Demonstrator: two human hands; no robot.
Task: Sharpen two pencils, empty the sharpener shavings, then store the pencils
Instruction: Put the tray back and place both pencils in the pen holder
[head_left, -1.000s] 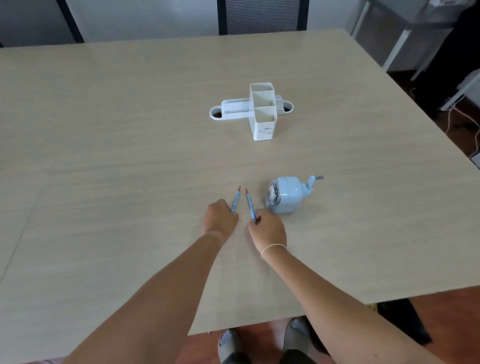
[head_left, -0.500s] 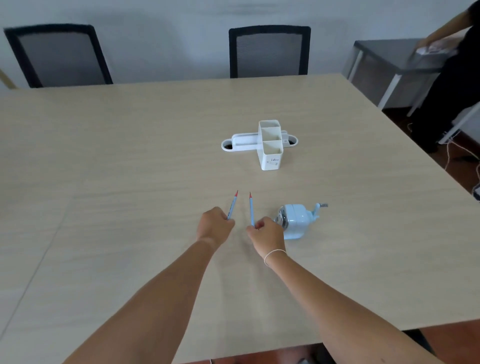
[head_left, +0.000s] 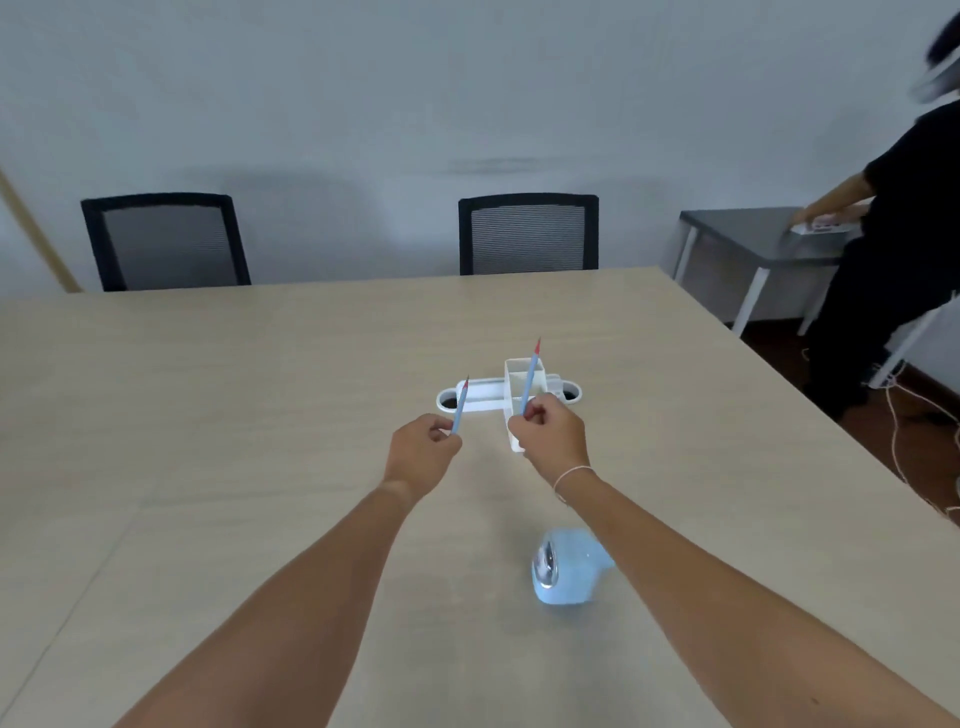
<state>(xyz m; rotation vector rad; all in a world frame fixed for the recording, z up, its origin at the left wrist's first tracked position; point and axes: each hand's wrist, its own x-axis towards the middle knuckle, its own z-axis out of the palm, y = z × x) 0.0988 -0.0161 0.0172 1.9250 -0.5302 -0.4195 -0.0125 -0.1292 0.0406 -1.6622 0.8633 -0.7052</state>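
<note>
My left hand (head_left: 423, 451) grips the lower end of a blue pencil (head_left: 460, 405) whose red tip points up. My right hand (head_left: 551, 434) holds a second blue pencil (head_left: 530, 374), also tip up, raised in front of the white pencil holder (head_left: 523, 367). Both hands hover just in front of the holder, which stands on the beige table (head_left: 260, 415); my right hand hides its lower front. The light-blue crank sharpener (head_left: 563, 571) sits on the table near me, partly under my right forearm.
Two black mesh chairs (head_left: 529, 234) (head_left: 165, 241) stand at the table's far edge. At the right a person in black (head_left: 898, 270) leans over a grey side table (head_left: 753, 234). White cables (head_left: 904, 415) lie on the floor there.
Both hands lifted the pencils off the table and carried them forward, from beside the sharpener up to the pencil holder. The view tilted up, so the sharpener now lies near me.
</note>
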